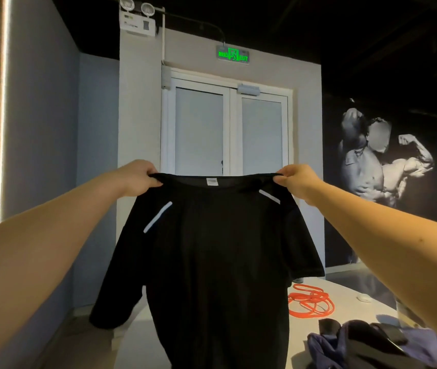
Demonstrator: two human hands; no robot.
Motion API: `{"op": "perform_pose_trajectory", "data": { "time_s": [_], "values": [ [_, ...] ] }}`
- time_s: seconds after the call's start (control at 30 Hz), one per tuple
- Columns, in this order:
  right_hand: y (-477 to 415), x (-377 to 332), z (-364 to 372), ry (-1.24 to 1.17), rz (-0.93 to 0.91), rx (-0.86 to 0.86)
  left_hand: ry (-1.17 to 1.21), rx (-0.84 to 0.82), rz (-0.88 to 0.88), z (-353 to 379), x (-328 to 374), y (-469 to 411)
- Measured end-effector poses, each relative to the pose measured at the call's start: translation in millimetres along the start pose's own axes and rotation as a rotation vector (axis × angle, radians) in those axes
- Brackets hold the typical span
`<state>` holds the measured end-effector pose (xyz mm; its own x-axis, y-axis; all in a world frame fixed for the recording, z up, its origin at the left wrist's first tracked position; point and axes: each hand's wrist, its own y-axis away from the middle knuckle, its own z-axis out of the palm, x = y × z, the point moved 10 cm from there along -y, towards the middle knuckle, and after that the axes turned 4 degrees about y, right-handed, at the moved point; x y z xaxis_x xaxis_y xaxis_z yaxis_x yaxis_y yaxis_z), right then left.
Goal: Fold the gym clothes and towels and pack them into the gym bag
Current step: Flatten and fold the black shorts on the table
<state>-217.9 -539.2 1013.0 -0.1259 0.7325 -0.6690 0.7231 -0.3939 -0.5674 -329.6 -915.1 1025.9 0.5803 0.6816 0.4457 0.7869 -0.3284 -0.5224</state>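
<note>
Both hands pinch black T-shirt [212,262] at shoulders, L hand [138,178] & R hand [295,182] raised, shirt hanging open above white bench [345,296]. Orange cord [311,302] + purple-black fabric heap [366,344] on bench, R side.

Gym — bodybuilder mural [371,169], exit sign [232,55]

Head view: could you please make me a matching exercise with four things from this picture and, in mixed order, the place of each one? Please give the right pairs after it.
Things
1. black T-shirt
2. orange cord
3. exit sign
4. poster

Places
A. above the door
B. lying on the table
C. held up in the air by the left hand and the right hand
D. at the right, beyond the table

Pairs: 1-C, 2-B, 3-A, 4-D
</note>
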Motion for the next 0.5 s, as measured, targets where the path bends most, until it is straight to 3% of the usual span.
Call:
{"op": "perform_pose_trajectory", "data": {
  "time_s": [0.17,0.3,0.5],
  "values": [
    [9,-20,-23,0.068,-0.044,0.053,0.062,0.303,0.063,-53,19,8],
    [26,-52,-45,0.038,-0.162,0.1,0.103,0.396,0.127,-85,39,26],
    [58,-84,-62,0.099,-0.318,0.006,0.091,0.456,0.069,-123,53,62]
  ]
}}
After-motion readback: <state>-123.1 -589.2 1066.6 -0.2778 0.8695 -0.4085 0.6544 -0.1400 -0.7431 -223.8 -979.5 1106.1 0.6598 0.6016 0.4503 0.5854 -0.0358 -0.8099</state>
